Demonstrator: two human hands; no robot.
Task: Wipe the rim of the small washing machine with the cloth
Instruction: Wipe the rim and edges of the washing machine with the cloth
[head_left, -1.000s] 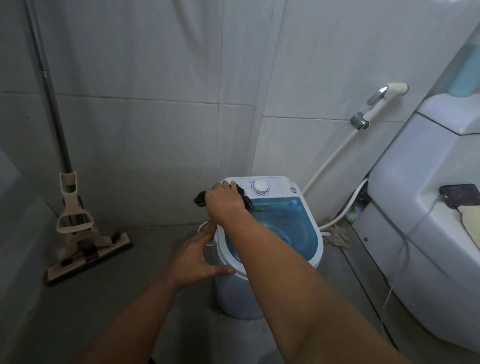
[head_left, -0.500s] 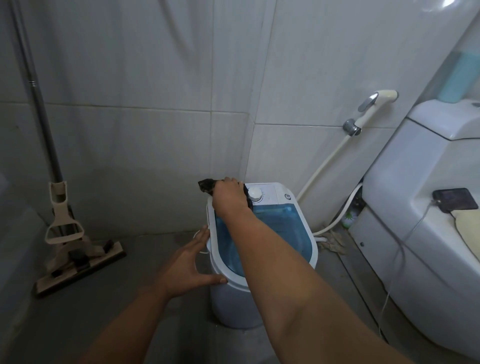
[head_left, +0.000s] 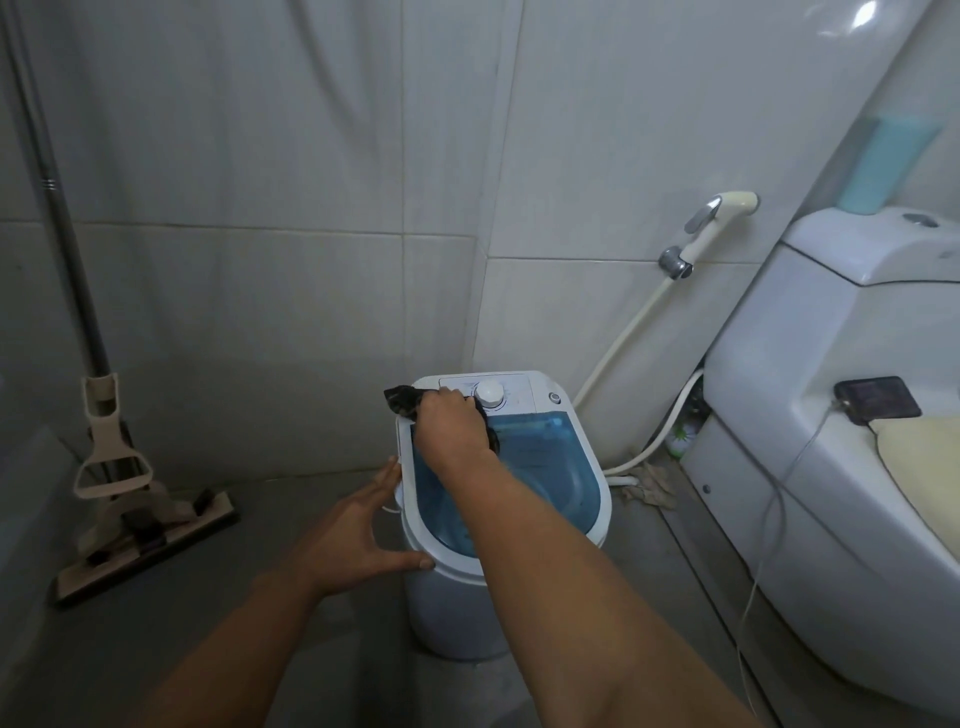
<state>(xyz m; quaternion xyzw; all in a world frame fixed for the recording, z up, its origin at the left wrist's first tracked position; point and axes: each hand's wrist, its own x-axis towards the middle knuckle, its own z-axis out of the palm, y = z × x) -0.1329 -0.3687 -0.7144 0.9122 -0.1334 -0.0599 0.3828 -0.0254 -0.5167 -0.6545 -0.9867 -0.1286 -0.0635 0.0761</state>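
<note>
A small white washing machine (head_left: 597, 499) with a blue see-through lid stands on the floor in the tiled corner. My right hand (head_left: 449, 426) presses a dark cloth (head_left: 402, 401) against the back left part of its rim, next to the white dial (head_left: 490, 393). One end of the cloth sticks out past the rim to the left. My left hand (head_left: 358, 530) rests open against the machine's left side, thumb on the front of the rim, fingers spread.
A mop (head_left: 130, 467) leans against the wall at the left, its head on the floor. A toilet (head_left: 831, 441) with a phone (head_left: 878, 400) on it fills the right. A bidet sprayer (head_left: 711, 223) and hose hang on the wall behind the machine.
My right hand with the cloth has slid along the rim's back left corner toward the dial. The left hand stays against the machine's side. The camera view has shifted a little.
</note>
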